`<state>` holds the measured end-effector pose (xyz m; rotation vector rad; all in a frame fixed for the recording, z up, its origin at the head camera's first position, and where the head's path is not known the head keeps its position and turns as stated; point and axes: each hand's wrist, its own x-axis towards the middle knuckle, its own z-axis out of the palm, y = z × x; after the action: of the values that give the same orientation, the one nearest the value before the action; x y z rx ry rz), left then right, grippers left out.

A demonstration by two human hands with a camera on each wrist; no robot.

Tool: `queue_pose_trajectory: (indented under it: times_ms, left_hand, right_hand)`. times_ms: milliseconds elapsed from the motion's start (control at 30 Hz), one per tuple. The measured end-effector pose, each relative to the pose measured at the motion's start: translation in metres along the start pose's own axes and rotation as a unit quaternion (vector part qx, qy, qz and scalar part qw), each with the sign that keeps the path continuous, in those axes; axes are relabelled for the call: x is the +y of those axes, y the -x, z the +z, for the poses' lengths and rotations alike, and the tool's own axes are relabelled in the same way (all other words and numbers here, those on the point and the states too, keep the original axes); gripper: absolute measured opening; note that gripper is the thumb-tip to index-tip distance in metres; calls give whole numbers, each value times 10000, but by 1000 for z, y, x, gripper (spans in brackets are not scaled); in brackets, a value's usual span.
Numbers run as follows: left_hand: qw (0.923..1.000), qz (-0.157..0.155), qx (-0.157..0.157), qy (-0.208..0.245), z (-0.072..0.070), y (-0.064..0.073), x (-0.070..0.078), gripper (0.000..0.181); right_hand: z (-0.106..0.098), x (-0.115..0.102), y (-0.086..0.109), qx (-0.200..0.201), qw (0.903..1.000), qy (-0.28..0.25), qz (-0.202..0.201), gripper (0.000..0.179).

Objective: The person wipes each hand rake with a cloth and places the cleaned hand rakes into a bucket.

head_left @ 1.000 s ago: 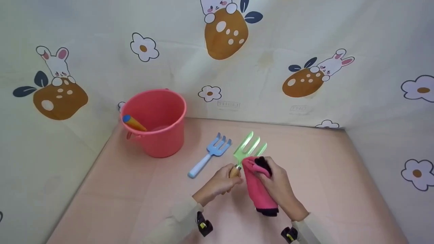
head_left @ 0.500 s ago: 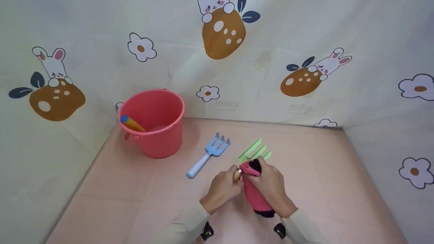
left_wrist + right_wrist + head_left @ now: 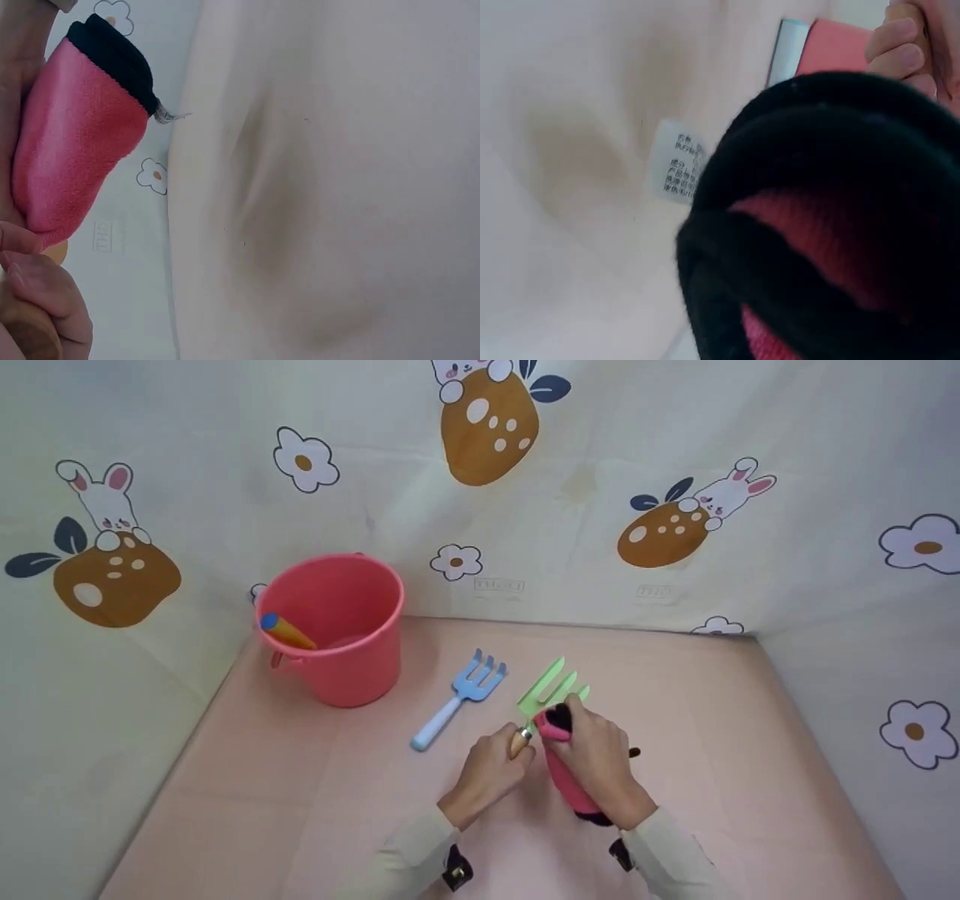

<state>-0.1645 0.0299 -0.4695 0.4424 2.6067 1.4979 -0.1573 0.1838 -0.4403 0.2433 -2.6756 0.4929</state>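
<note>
My left hand (image 3: 491, 765) grips the wooden handle of a green three-tined garden fork (image 3: 541, 694), its tines pointing away over the table. Folded in my right hand (image 3: 600, 750) is a pink cloth (image 3: 566, 780) with black edging, held against the fork where the handle meets the head; that part of the fork is hidden. In the left wrist view the cloth (image 3: 82, 142) hangs beside the left fingers, and the wooden handle (image 3: 30, 330) shows at the lower corner. The right wrist view is largely filled by the cloth's black edge (image 3: 840, 112), with a white printed label (image 3: 676, 161) sticking out.
A light blue hand rake (image 3: 457, 701) lies on the pinkish table (image 3: 247, 795) left of the hands. Behind it at the left stands a pink bucket (image 3: 356, 675) with a yellow, blue-ended handle (image 3: 289, 631) inside. Patterned cloth walls (image 3: 555, 532) enclose the back and sides.
The cloth and right hand have shifted slightly along the fork, and the fork's head dipped toward the hands, then came back up. The left hand keeps its grip on the handle.
</note>
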Motion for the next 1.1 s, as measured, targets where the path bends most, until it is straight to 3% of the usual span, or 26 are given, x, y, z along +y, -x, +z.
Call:
queue_pose_trajectory:
  times_ms: [133, 200, 267, 367, 467, 567, 900, 1100]
  left_hand:
    - [9977, -236, -372, 522, -5, -2, 1, 15]
    - [9926, -437, -735, 863, -9, -5, 1, 16]
    - [9841, -692, -1140, 1173, -13, -7, 2, 20]
    - [9655, -1109, -1662, 1671, -19, -10, 2, 25]
    - [9514, -1270, -2030, 1938, -23, -11, 0, 26]
    - [9441, -1319, -2222, 2049, -25, -11, -1, 24]
    - [9339, -1065, -2522, 2301, -27, -2, -7, 20]
    - [9429, -906, -2395, 2129, -27, -1, -7, 24]
  right_hand:
    - [-1, 4, -1, 131, 9996, 219, -119, 30]
    - [-1, 5, -1, 135, 9996, 248, -86, 30]
    - [-2, 6, -2, 120, 9996, 269, -36, 29]
    - [-4, 8, -6, 154, 9995, 249, 98, 28]
    - [-7, 12, -12, 190, 9992, 211, 283, 30]
    - [-11, 16, -17, 214, 9987, 188, 411, 33]
    - [-27, 37, -29, 171, 9958, 272, 858, 32]
    - [-37, 57, -29, 386, 9894, 51, 1401, 34]
